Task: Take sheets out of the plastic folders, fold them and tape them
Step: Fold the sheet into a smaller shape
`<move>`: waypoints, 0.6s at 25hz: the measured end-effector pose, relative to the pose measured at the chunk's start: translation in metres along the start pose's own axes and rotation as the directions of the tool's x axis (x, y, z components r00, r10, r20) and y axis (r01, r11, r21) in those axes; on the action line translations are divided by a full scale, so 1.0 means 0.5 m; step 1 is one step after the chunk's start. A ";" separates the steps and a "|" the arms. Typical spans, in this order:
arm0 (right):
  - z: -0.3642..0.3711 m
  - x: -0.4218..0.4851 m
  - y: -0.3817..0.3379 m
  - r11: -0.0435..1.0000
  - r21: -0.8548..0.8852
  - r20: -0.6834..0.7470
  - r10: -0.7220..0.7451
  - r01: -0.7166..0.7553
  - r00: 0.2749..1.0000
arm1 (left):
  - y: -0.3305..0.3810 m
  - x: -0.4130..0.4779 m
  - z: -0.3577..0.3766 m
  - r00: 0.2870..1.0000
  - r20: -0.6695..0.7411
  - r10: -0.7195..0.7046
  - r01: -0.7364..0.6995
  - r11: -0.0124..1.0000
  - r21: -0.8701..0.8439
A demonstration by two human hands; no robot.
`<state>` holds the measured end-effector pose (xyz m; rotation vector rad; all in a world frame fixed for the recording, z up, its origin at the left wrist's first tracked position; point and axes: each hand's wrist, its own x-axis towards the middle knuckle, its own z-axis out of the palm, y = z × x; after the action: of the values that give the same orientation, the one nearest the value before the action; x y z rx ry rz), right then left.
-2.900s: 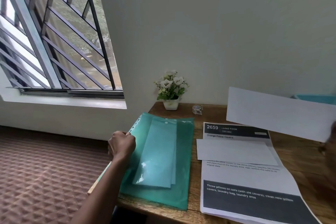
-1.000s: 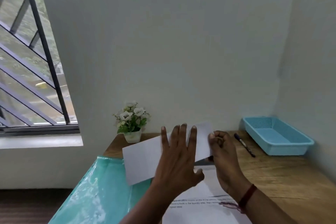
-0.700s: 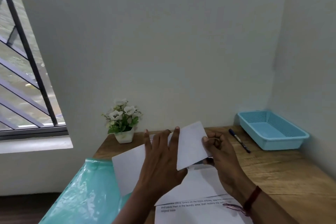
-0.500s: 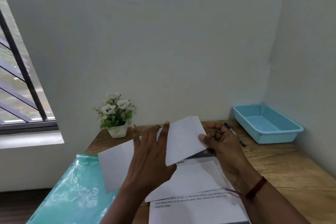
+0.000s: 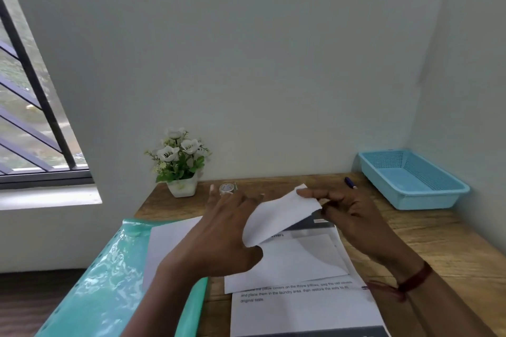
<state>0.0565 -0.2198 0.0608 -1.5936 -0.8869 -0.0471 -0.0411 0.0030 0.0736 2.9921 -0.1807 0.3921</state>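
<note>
A white sheet (image 5: 276,217) is bent over in the air above the wooden table (image 5: 427,235). My right hand (image 5: 345,213) pinches its right end and curls it leftwards. My left hand (image 5: 219,232) lies flat with straight fingers on the sheet's left part, which rests on the green plastic folders (image 5: 98,276). A folded white sheet (image 5: 295,260) lies on a printed task sheet (image 5: 301,306) below my hands. A small clear tape roll (image 5: 226,188) sits just beyond my left fingertips.
A white pot of artificial flowers (image 5: 179,164) stands at the back left by the wall. A blue plastic basket (image 5: 410,180) sits in the back right corner, with a pen (image 5: 350,183) beside it. A barred window (image 5: 32,128) is at the left.
My right hand has brought the sheet's right end over to the left, so the sheet now bends into a fold. My left hand stays flat on it. The view has shifted right.
</note>
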 end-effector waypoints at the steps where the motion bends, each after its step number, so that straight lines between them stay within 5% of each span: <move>1: -0.001 -0.001 0.000 0.998 -0.043 0.015 -0.036 0.036 0.999 | 0.004 -0.001 -0.011 0.999 0.045 0.010 -0.008 0.999 -0.033; 9: 0.013 -0.022 -0.018 0.991 -0.025 0.050 -0.128 0.129 0.991 | 0.024 0.039 -0.103 0.927 0.370 0.062 0.049 0.958 -0.282; 15: 0.040 -0.027 -0.035 0.995 0.082 -0.030 -0.048 0.050 0.998 | 0.017 0.050 -0.109 0.790 0.582 0.193 0.261 0.753 -0.604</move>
<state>0.0284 -0.2103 0.0634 -1.4912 -0.8951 -0.0662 -0.0321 -0.0009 0.1334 2.2709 -0.2501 -0.5820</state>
